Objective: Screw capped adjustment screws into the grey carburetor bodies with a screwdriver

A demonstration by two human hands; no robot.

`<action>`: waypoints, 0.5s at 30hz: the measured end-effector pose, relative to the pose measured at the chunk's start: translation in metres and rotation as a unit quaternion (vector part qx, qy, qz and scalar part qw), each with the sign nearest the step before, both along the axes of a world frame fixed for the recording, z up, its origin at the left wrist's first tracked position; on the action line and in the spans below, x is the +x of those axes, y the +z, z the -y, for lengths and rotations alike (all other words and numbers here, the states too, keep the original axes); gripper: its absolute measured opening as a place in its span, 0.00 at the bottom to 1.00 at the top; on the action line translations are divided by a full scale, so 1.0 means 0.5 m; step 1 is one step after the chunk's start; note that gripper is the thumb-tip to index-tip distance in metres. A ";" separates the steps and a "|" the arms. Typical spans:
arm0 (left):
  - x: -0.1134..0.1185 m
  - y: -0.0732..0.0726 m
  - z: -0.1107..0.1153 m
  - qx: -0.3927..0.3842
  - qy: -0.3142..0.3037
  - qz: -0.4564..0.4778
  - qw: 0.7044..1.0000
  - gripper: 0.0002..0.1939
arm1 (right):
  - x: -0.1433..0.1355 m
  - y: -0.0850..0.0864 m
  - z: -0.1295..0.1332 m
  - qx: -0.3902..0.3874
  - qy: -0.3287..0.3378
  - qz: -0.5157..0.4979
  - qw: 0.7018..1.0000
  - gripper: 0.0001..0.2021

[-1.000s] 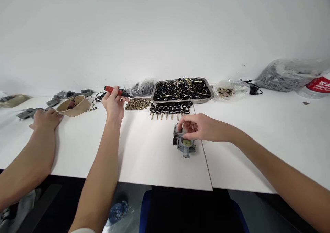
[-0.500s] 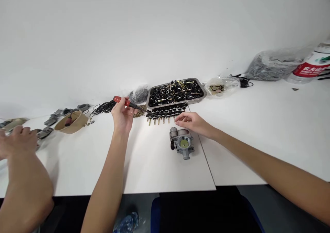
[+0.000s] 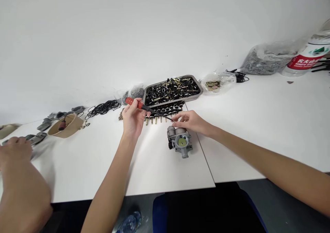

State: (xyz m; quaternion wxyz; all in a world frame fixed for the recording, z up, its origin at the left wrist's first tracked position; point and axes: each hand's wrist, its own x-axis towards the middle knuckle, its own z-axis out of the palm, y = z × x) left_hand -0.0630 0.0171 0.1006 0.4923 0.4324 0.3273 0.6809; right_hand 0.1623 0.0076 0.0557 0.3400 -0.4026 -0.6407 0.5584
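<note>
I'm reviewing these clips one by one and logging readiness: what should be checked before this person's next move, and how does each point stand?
1. Screwdriver in hand: ok, the left hand grips its red handle.
2. Screwdriver tip brought to the right hand: ok, it ends by the fingertips.
3. Small fastener at the tip: cannot tell, too small and partly covered by fingers.
4. Metal body resting on the table: ok, just nearer the camera than the right hand.
5. Metal body gripped steady: not ok, neither hand clasps it.
6. Co-worker's hand out of the way: ok, far left.
</note>
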 end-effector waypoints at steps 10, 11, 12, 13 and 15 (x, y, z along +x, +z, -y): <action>0.006 -0.001 0.001 -0.004 -0.001 0.002 1.000 0.12 | -0.006 -0.015 -0.005 0.024 -0.022 0.008 0.999 0.17; 0.006 -0.001 0.001 -0.002 -0.002 0.003 1.000 0.12 | -0.005 -0.015 -0.005 0.025 -0.019 0.008 0.999 0.17; 0.006 -0.001 0.001 -0.001 -0.004 0.003 1.000 0.12 | -0.005 -0.015 -0.006 0.026 -0.016 0.008 1.000 0.17; 0.006 -0.001 0.001 0.000 -0.005 0.002 1.000 0.11 | -0.004 -0.015 -0.007 0.027 -0.012 0.008 1.000 0.17; 0.007 0.000 0.002 0.001 -0.006 -0.001 1.000 0.12 | -0.003 -0.015 -0.008 0.029 -0.007 0.009 1.000 0.16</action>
